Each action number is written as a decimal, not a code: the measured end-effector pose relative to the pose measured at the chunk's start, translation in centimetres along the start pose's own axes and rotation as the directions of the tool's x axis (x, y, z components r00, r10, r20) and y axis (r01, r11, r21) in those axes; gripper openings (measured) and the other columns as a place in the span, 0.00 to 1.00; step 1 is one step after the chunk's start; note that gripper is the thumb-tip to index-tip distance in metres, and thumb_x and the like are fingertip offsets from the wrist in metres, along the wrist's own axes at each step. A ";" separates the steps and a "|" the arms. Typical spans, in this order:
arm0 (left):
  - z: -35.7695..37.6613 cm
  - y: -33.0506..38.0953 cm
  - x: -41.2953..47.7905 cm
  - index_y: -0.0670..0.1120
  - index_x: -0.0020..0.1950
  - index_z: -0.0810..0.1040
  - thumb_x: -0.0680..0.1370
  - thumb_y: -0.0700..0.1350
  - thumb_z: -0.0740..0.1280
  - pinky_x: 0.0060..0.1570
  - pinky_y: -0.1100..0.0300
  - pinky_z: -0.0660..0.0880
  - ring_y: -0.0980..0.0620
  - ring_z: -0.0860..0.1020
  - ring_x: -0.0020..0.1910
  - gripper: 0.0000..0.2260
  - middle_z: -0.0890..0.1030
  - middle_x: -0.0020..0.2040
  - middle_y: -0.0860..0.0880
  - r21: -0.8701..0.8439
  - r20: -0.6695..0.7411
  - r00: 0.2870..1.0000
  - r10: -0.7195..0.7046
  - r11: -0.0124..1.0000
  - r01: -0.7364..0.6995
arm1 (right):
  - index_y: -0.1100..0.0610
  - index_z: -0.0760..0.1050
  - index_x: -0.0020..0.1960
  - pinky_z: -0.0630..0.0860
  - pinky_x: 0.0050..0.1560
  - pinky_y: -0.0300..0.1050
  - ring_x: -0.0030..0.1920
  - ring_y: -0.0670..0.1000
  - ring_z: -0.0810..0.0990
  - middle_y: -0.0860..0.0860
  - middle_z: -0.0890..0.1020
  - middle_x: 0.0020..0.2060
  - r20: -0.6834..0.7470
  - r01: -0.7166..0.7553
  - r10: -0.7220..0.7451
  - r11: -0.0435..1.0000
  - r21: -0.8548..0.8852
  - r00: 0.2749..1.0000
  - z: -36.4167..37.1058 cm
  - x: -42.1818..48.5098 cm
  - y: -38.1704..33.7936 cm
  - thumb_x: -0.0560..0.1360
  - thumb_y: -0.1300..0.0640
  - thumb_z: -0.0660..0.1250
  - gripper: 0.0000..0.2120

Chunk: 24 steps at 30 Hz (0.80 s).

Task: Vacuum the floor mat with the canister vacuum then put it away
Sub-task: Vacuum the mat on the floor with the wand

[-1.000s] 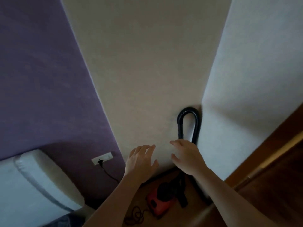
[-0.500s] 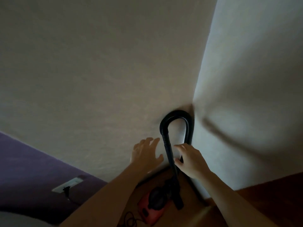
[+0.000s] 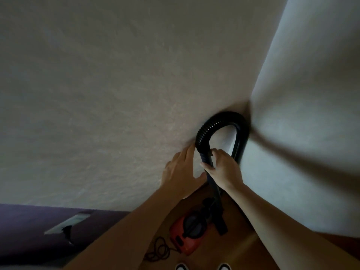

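A red canister vacuum (image 3: 188, 233) sits on the wooden floor in the corner between two walls. Its black ribbed hose (image 3: 218, 121) arches up against the wall and joins a dark wand (image 3: 215, 193) that runs down to the floor. My right hand (image 3: 224, 168) is wrapped around the top of the wand, just below the hose. To the left of the wand my left hand (image 3: 181, 168) is spread, fingers apart, holding nothing, its thumb close to the wand. No floor mat is in view.
The vacuum's black cord (image 3: 158, 250) lies coiled on the floor beside it. A wall socket (image 3: 68, 224) with a plug in it sits on the purple wall at lower left. Beige and white walls (image 3: 311, 133) meet in the corner. My shoe tips (image 3: 202, 266) show at the bottom edge.
My right hand has closed around the wand below the hose. My left hand has moved up and right toward the wand. The view has swung closer to the corner.
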<state>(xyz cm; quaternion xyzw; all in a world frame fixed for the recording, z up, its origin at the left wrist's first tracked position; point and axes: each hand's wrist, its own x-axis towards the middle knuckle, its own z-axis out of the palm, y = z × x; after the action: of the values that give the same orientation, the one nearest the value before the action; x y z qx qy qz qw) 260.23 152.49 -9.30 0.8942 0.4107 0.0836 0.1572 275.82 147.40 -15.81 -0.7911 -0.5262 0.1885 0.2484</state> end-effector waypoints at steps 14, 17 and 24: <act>-2.4 0.2 1.4 0.54 0.71 0.66 0.77 0.63 0.58 0.53 0.55 0.78 0.54 0.77 0.59 0.25 0.75 0.66 0.55 0.031 0.021 0.999 0.044 0.998 -0.045 | 0.53 0.74 0.52 0.70 0.34 0.39 0.33 0.42 0.74 0.42 0.74 0.36 0.025 -0.042 0.041 0.998 0.045 0.999 -0.2 -1.3 -0.4 0.78 0.46 0.68 0.10; -3.5 0.9 1.0 0.54 0.67 0.69 0.78 0.63 0.58 0.51 0.58 0.78 0.56 0.77 0.56 0.21 0.76 0.63 0.57 0.040 0.017 0.996 0.084 0.996 -0.084 | 0.51 0.74 0.52 0.71 0.37 0.35 0.37 0.42 0.77 0.41 0.74 0.38 0.046 -0.058 0.056 0.997 0.053 0.997 -0.9 -2.8 -0.6 0.78 0.46 0.68 0.10; -4.8 3.5 -0.4 0.53 0.65 0.71 0.78 0.61 0.64 0.54 0.60 0.75 0.55 0.78 0.56 0.20 0.77 0.59 0.56 -0.104 0.129 0.983 0.131 0.988 -0.118 | 0.48 0.75 0.59 0.76 0.45 0.38 0.44 0.40 0.78 0.41 0.79 0.46 0.055 -0.075 0.072 0.996 0.053 0.996 -1.5 -7.5 -0.5 0.77 0.36 0.61 0.19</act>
<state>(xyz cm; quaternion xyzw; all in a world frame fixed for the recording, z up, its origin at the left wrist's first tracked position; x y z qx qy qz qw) 261.05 151.06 -3.58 0.9131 0.3378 0.0520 0.2222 273.43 140.30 -14.03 -0.7976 -0.4977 0.2328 0.2490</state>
